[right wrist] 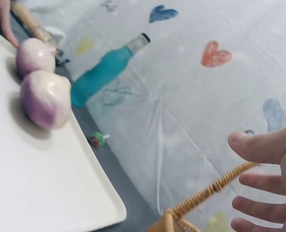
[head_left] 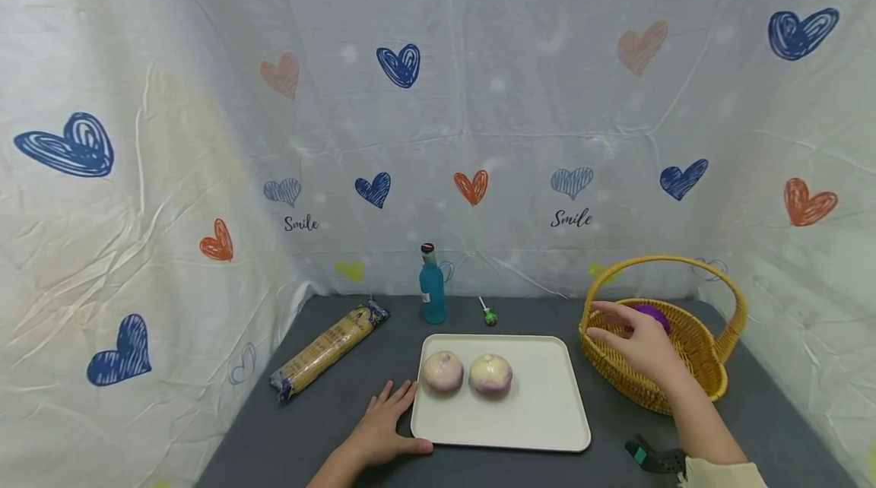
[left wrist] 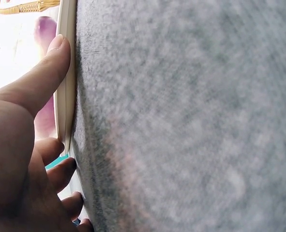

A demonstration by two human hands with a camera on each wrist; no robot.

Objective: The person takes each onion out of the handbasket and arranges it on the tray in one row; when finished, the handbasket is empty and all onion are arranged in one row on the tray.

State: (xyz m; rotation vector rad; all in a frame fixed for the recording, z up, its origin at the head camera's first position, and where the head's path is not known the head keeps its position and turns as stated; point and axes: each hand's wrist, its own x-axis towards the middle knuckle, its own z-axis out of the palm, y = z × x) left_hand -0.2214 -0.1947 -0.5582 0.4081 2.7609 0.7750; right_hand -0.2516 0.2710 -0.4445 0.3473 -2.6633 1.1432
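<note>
White cloth hangs behind the gray worktop. Seen from the head, two onions sit on a white tray. To its right is a yellow basket with a purple thing in it. The left hand touches the tray's left side, its grip spread wide. The right hand is at the basket, thumb and fingers apart. Seen from the left wrist, the thumb rests against the tray's edge. Seen from the right wrist, that grip is apart near the handle.
</note>
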